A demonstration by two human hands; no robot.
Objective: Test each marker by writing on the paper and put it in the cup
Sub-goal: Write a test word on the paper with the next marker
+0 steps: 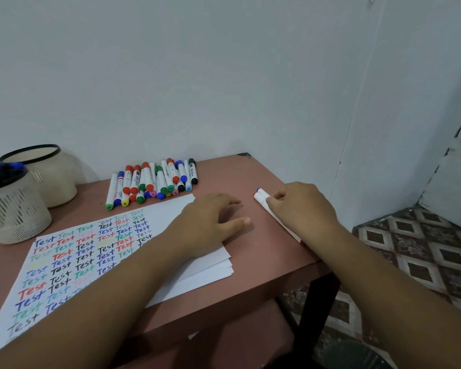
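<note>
A: Where are the hands, going by the paper (72, 262)?

B: The left hand (210, 219) lies flat on the paper's right end, fingers straight and spread, holding nothing. The right hand (301, 206) is on the table (264, 262) right of the paper, fingers curled over two white markers (261, 199) lying side by side.

A: And the rest?

B: A pile of markers (155, 182) lies just behind the paper. Left of the paper stands the mesh cup (14, 211), with markers in it, and a jar (48, 177) behind that. The paper is covered in rows of "Test" in many colours.
</note>
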